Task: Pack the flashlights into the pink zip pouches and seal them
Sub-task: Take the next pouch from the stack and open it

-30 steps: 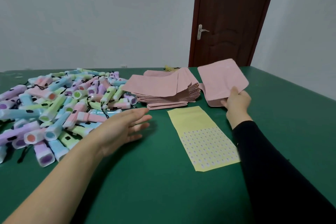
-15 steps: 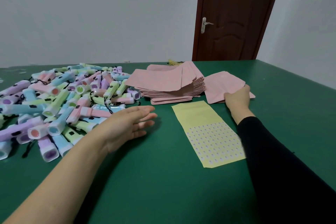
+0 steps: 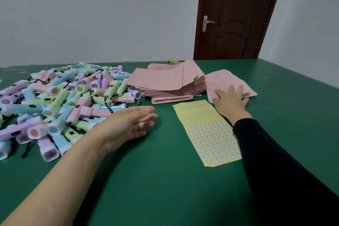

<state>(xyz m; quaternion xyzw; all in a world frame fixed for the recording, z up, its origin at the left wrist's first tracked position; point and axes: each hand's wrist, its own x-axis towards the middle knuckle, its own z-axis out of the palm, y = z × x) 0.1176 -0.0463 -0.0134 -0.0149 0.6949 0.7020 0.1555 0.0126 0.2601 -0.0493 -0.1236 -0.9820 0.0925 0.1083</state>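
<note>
A heap of pastel flashlights (image 3: 60, 101) in pink, blue, green and purple covers the left of the green table (image 3: 156, 179). A fanned stack of pink zip pouches (image 3: 170, 84) lies at the middle back. To its right lies a separate pink pouch (image 3: 227, 80), flat on the table. My right hand (image 3: 230, 101) presses on its near edge with fingers spread and straight. My left hand (image 3: 128, 124) hovers open, palm turned inward, just right of the flashlight heap, holding nothing.
A yellow sheet of small round stickers (image 3: 207, 130) lies between my hands, in front of the pouch stack. A brown door (image 3: 236, 14) stands behind the table's far right corner. Something small and yellow (image 3: 173, 61) lies behind the pouches.
My right hand lowered the lifted pink pouch onto the table and now presses it flat with straight fingers. My left hand stayed open beside the flashlights.
</note>
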